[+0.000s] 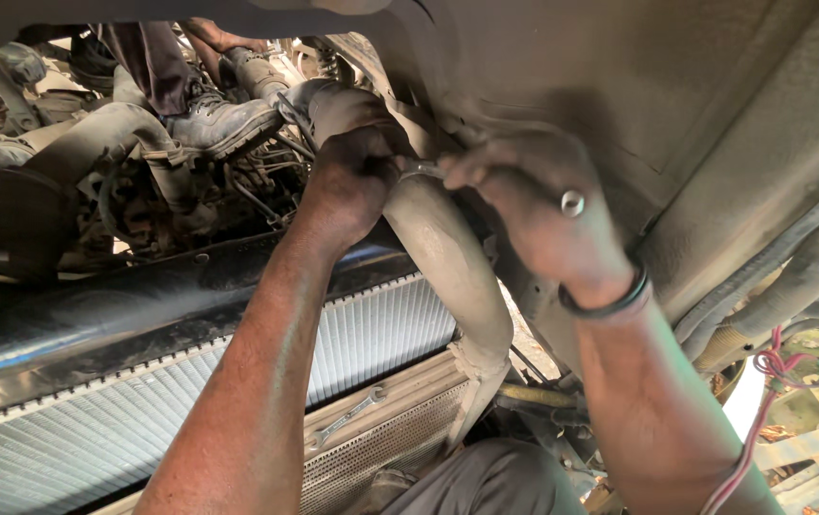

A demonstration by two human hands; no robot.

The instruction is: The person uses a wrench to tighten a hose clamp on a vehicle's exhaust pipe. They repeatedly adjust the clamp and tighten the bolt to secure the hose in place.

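Both hands [447,186] on dusty pipe [447,257]

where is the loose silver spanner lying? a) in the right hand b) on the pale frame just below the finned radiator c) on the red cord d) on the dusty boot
b: the loose silver open-ended spanner lies flat on the pale metal frame under the silver finned radiator, away from both hands.

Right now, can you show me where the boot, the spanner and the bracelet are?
boot [221,122], head view, on the side of its upper.
spanner [347,420], head view, on the middle of its shaft.
bracelet [610,303], head view, on the dark band around the wrist.
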